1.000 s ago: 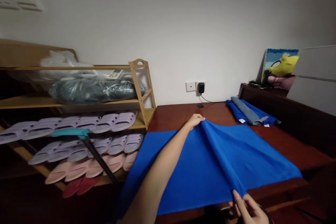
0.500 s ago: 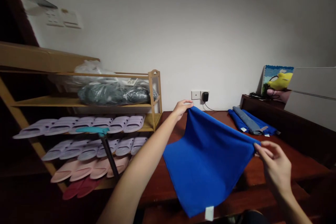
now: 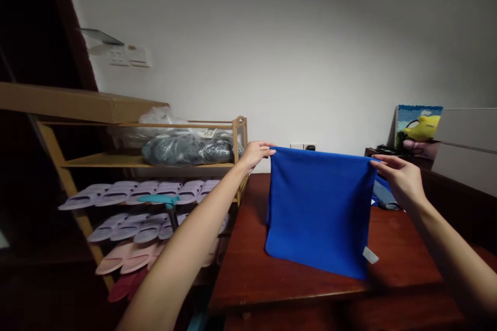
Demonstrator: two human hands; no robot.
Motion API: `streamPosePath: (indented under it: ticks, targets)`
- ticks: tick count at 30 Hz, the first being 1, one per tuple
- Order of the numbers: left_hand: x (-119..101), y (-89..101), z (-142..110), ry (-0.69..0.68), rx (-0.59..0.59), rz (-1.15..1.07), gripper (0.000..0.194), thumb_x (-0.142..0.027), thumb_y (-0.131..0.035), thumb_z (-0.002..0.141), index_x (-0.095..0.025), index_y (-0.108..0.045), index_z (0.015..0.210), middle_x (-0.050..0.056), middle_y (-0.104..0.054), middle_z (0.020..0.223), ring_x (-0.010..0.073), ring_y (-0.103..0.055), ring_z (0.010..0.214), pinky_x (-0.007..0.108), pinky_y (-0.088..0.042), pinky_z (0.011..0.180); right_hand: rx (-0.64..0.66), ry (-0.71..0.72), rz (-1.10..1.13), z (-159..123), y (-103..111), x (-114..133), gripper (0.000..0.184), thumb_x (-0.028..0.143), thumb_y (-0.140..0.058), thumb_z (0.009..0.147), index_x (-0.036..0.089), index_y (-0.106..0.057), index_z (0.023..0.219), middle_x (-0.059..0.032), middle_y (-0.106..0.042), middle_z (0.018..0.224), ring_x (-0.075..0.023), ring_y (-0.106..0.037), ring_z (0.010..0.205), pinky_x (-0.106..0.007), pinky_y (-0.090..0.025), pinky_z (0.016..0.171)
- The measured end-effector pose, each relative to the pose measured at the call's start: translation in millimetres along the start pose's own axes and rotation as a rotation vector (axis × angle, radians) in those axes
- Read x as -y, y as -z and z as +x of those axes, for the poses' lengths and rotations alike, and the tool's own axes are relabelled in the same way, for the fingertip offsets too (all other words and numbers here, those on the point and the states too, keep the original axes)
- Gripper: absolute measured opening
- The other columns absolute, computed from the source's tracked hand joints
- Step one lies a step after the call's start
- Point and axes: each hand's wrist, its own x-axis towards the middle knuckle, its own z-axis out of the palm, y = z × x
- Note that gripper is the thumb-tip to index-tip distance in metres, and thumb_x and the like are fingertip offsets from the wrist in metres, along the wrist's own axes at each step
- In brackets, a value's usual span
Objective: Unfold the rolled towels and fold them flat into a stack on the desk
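Observation:
A blue cloth (image 3: 318, 207) hangs folded in front of me above a dark red wooden table (image 3: 248, 269). My left hand (image 3: 256, 153) pinches its top left corner and my right hand (image 3: 399, 178) pinches its top right corner. The cloth's top edge is stretched level between both hands. Its lower edge touches or hangs just above the tabletop, with a small white tag (image 3: 370, 255) at the lower right.
A wooden shoe rack (image 3: 155, 165) on the left carries rows of lilac and pink slippers (image 3: 155, 194) and a plastic-wrapped bundle (image 3: 186, 147). Folded blue and grey cloths (image 3: 382, 196) lie behind my right hand. A raised dark ledge (image 3: 446, 186) with a yellow-and-blue picture (image 3: 419, 124) stands at the right.
Both hands have lifted the cloth off the table, where it lay spread out. It now hangs doubled and upright between them, and my view has risen and turned left.

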Motion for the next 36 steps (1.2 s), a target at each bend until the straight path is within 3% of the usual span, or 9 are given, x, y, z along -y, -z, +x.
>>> streamPosePath:
  ticks: [3,11,16,18,22,27,32,36]
  targets:
    - [-9,1.7,-2,-0.062,-0.048,0.087,0.033,-0.025,-0.075,0.062,-0.012,-0.069,0.091,0.001,-0.065,0.066,0.0114,-0.055,0.061,0.025,-0.038,0.061,0.007,0.054,-0.032,4,-4,10,0.048,0.040,-0.082,0.052,0.016,-0.071,0.092,-0.0033,-0.067,0.075,-0.0129,-0.060,0.067,-0.026,-0.049,0.064]
    - [-22,6.9,4,-0.109,-0.162,0.228,0.010,-0.019,-0.068,0.069,-0.013,-0.071,0.076,0.001,-0.063,0.064,0.0108,-0.051,0.058,0.023,-0.035,0.053,0.071,0.131,-0.135,10,-14,31,0.042,0.035,-0.079,0.060,0.013,-0.071,0.095,-0.0073,-0.069,0.079,-0.0137,-0.061,0.070,-0.023,-0.046,0.061]
    - [-25,11.0,3,-0.063,-0.070,0.153,0.023,-0.012,-0.071,0.063,-0.011,-0.069,0.087,0.003,-0.065,0.075,0.0119,-0.056,0.068,0.025,-0.042,0.066,0.055,0.135,-0.125,15,-16,37,0.046,0.033,-0.079,0.061,0.011,-0.069,0.100,-0.0074,-0.068,0.078,-0.0114,-0.059,0.067,-0.021,-0.045,0.059]
    - [-29,13.2,1,-0.104,-0.074,0.243,0.026,-0.008,-0.071,0.061,-0.011,-0.069,0.086,0.002,-0.065,0.075,0.0127,-0.057,0.068,0.027,-0.043,0.070,0.060,0.130,-0.122,16,-17,39,0.048,0.033,-0.080,0.060,0.011,-0.069,0.101,-0.0079,-0.068,0.079,-0.0114,-0.060,0.067,-0.021,-0.045,0.060]
    - [-41,17.1,-6,-0.268,-0.146,0.585,0.013,-0.011,-0.069,0.066,-0.013,-0.070,0.079,0.002,-0.066,0.072,0.0155,-0.057,0.068,0.028,-0.042,0.070,0.073,0.141,-0.127,16,-18,41,0.046,0.034,-0.079,0.061,0.010,-0.070,0.099,-0.0096,-0.070,0.081,-0.0127,-0.063,0.070,-0.021,-0.048,0.063]
    - [-58,24.6,-18,-0.360,-0.188,0.779,0.006,-0.016,-0.065,0.071,-0.015,-0.069,0.076,0.002,-0.066,0.072,0.0166,-0.058,0.070,0.029,-0.044,0.071,0.012,0.309,-0.148,18,-19,42,0.042,0.038,-0.078,0.061,0.014,-0.071,0.094,-0.0077,-0.071,0.083,-0.0151,-0.066,0.073,-0.024,-0.053,0.069]
    - [-68,30.8,-30,-0.414,-0.236,0.615,0.012,-0.023,-0.068,0.068,-0.015,-0.065,0.076,0.001,-0.062,0.080,0.0153,-0.058,0.077,0.028,-0.046,0.074,-0.104,0.492,-0.298,13,-19,59,0.031,0.035,-0.076,0.065,0.016,-0.072,0.089,-0.0060,-0.071,0.077,-0.0155,-0.067,0.069,-0.024,-0.053,0.063]
    - [-76,28.3,-43,-0.360,-0.254,0.360,0.019,-0.027,-0.069,0.069,-0.014,-0.063,0.082,0.001,-0.062,0.076,0.0121,-0.058,0.068,0.024,-0.048,0.063,-0.121,0.532,-0.330,1,-20,76,0.034,0.038,-0.077,0.065,0.015,-0.072,0.089,-0.0081,-0.071,0.078,-0.0167,-0.068,0.068,-0.025,-0.054,0.060]
